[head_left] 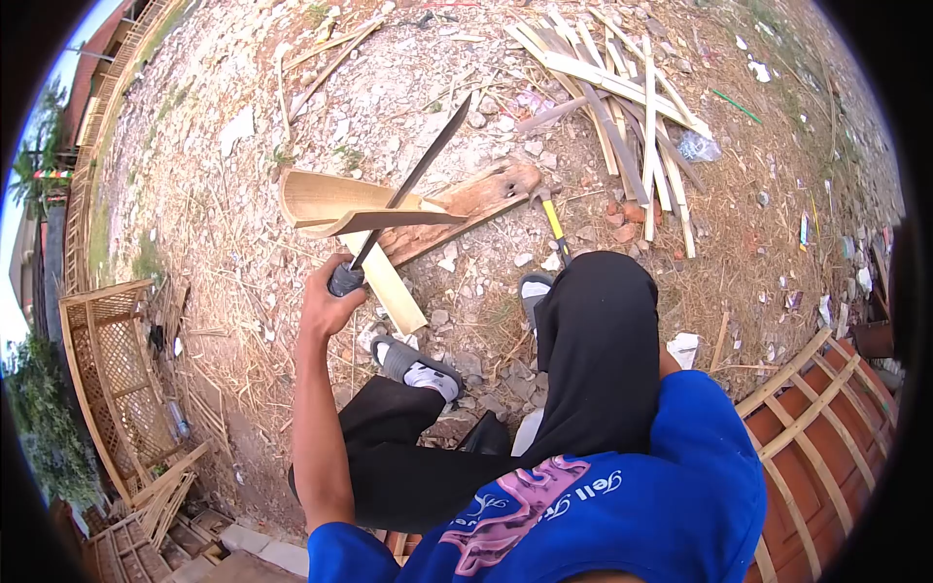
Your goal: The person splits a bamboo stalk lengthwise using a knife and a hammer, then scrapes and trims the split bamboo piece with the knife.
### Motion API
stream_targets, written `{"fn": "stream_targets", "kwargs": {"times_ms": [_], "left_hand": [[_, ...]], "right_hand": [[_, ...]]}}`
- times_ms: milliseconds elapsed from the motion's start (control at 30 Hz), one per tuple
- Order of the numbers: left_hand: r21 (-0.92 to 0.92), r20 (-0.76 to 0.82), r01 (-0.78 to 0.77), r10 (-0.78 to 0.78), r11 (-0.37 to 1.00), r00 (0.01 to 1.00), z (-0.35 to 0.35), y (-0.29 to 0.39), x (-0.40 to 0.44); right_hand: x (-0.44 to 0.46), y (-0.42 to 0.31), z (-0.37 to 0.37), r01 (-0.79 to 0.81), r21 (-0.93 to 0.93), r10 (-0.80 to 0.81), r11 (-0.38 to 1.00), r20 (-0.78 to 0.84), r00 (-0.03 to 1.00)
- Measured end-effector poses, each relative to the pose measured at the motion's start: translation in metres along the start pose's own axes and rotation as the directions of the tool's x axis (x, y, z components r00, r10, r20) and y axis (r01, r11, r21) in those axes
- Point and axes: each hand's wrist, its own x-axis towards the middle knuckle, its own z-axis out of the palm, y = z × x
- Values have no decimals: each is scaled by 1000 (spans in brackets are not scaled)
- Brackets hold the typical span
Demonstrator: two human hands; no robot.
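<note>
My left hand (330, 298) is closed around the dark wrapped handle of a machete (425, 163). Its long dark blade points up and away to the right. The blade crosses a curved piece of split bamboo (326, 197); I cannot tell whether they touch. Below that bamboo, a flat pale bamboo piece (394, 296) slants down towards my sandalled foot. A weathered wooden plank (466, 209) lies behind and to the right. Only a bit of my right arm shows beside my bent knee; my right hand is hidden.
A hammer (554, 225) with a yellow handle lies by the plank's right end. Beyond it is a pile of bamboo strips (632, 107). Lattice panels (117, 379) stand at left, and a bamboo-strip frame (816, 437) at right. Stones and straw litter the ground.
</note>
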Motion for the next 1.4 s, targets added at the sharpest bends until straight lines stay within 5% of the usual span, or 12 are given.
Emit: {"fn": "stream_targets", "kwargs": {"times_ms": [167,433,533,600,767,833,900,967,1033,1133,1267,1400], "left_hand": [[-30,-7,-11,11,999,1000,7,-2,-4],[-30,33,11,-10,1000,999,4,5,-12],[-46,15,15,-15,999,1000,4,18,-18],[-54,12,32,-31,998,999,5,14,-18],[-81,-11,16,-17,997,1000,9,2,-13],[-101,-30,3,-6,995,1000,10,-1,-10],[-119,-68,-29,21,993,997,14,-7,-7],[-80,-52,-19,15,997,999,10,0,-6],[-45,-79,-29,25,999,997,12,-7,-2],[-25,-118,-57,54,998,992,21,-16,2],[-47,-82,-40,36,998,996,17,-5,-3],[-64,-97,-18,11,998,995,17,3,-5]], "right_hand": [[1,-11,-5,41,93,-39,995,-22,999],[36,-118,-56,373,332,-341,867,-153,928],[16,-159,-131,255,304,-283,918,52,958],[-38,-201,-168,377,298,-361,877,-107,926],[-69,-260,-236,603,516,-651,609,-108,751],[-64,-277,-239,576,407,-668,709,125,734],[-64,-288,-202,460,432,-514,776,9,858],[-64,-293,-168,495,341,-496,799,-91,863],[-75,-301,-143,677,-5,-661,736,-226,716],[-115,-324,-138,779,-99,-771,619,-267,578],[-104,-321,-101,724,-288,-779,627,-203,593],[-119,-347,-120,773,-216,-801,597,-209,560]]}}
